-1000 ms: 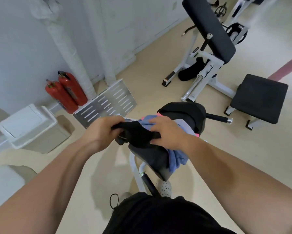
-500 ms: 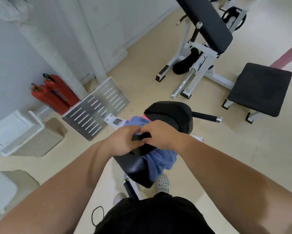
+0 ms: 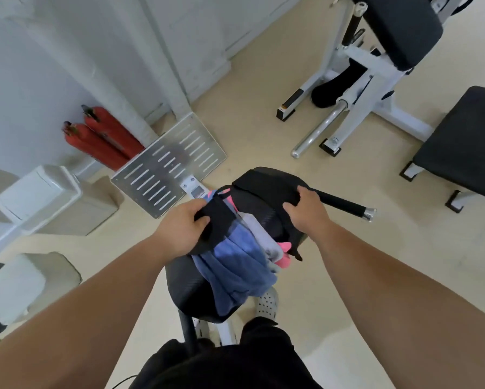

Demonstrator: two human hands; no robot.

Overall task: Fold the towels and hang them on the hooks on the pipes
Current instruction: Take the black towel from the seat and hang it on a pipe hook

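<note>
Beige gym flooring surrounds a padded seat (image 3: pixel 185 290). Over its far edge, the left hand (image 3: pixel 183 230) and right hand (image 3: pixel 305 211) each clutch an end of a black towel (image 3: pixel 218 220). A blue towel (image 3: pixel 235 265), grey towel (image 3: pixel 261 234) and pink towel (image 3: pixel 284 259) are heaped on the seat. Red fire extinguishers (image 3: pixel 103 138) stand by the wall.

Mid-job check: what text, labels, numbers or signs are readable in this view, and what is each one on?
No text is readable in this view.
The sticker beside the slotted metal plate: too small and blurred to read.
The yellow-and-black label on the white bench frame: blurred.
The fire extinguishers: no legible marking.
The black towel: no print visible.
</note>
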